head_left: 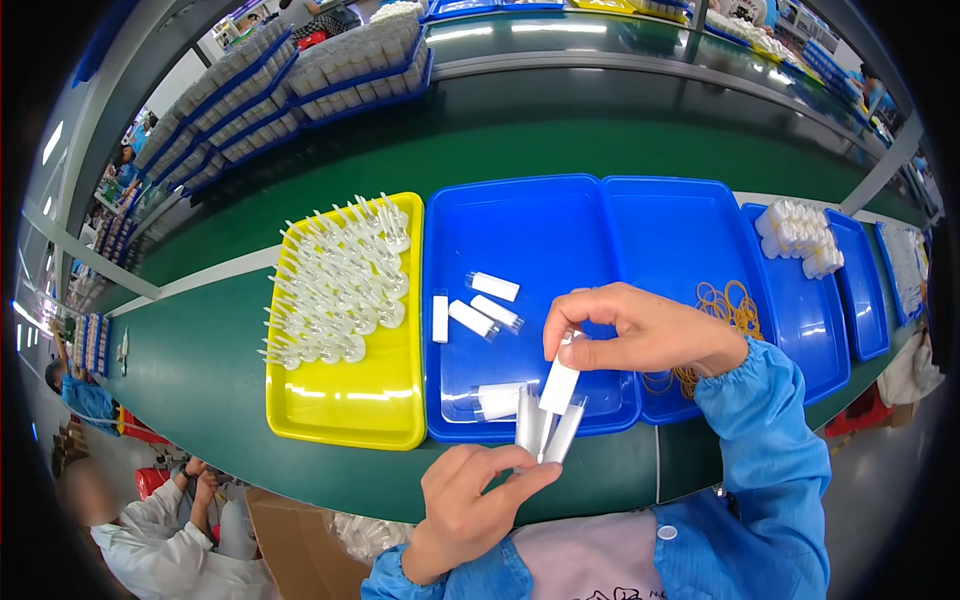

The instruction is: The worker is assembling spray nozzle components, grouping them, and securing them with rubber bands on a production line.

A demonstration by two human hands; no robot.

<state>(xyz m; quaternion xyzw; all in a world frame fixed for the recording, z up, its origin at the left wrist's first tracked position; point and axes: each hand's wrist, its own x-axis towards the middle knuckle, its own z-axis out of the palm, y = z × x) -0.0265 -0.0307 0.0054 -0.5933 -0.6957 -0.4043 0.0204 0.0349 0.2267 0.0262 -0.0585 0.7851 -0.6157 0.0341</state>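
Note:
My left hand (470, 500) holds a small bunch of white capped tubes (535, 425) upright over the near rim of a blue tray (520, 240). My right hand (640, 325) pinches another white tube (560, 385) and sets it against the bunch. Several more white tubes (482, 305) lie loose inside that blue tray. To the left stands a yellow tray (340, 400) packed with rows of white pointed plastic parts (335, 285).
A second blue tray (690, 230) to the right holds tan rubber bands (730, 305). Further right, another blue tray (850, 290) carries stacked white tubes (800, 235). Blue racks of white parts (330, 70) line the far green belt. A seated person (160, 540) is at lower left.

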